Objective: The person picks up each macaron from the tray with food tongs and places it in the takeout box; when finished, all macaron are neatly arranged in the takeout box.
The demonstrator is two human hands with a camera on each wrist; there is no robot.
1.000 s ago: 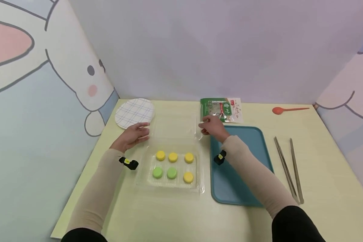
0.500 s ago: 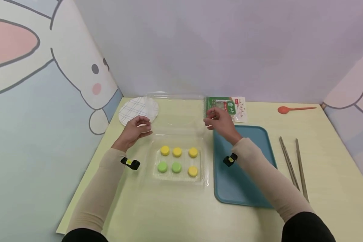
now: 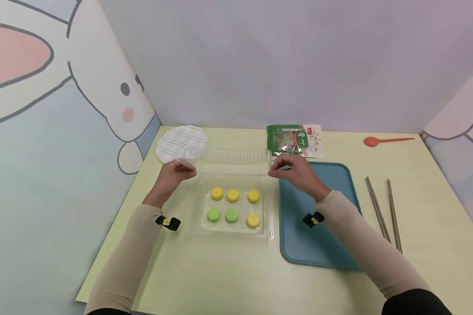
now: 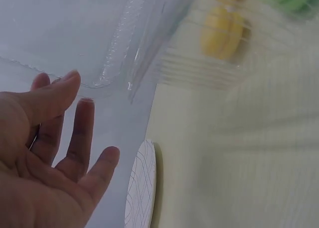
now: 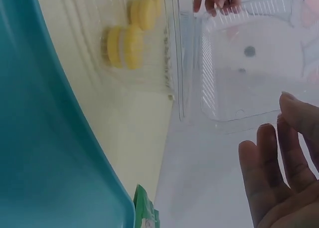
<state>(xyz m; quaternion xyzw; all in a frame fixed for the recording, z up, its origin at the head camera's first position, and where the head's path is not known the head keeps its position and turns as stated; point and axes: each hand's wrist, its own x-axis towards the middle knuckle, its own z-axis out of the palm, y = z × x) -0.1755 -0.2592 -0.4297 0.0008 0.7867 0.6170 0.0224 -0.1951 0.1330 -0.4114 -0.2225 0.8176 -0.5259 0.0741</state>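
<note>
A clear plastic box [image 3: 271, 221] holds several yellow macarons [image 3: 253, 196] and two green macarons [image 3: 213, 214] in two rows. Its hinged clear lid [image 3: 230, 162] stands tilted up along the far side. My left hand [image 3: 171, 177] pinches the lid's left corner between thumb and forefinger; in the left wrist view the other fingers of that hand [image 4: 55, 138] are spread apart. At the right corner, my right hand [image 3: 295, 173] pinches the lid's edge with thumb and forefinger. The right wrist view shows the lid [image 5: 259, 63] between both hands.
A blue tray [image 3: 311, 236] lies right of the box, under my right forearm. Behind are a checked round plate [image 3: 183, 142] and a green-and-white packet [image 3: 287, 139]. Metal tongs [image 3: 376, 205] and a red spoon [image 3: 372, 141] lie farther right. A wall backs the table.
The lid, flat behind the box a second ago, has swung up on its hinge and now tilts toward me. Both hands have moved with its corners. The view has shifted slightly.
</note>
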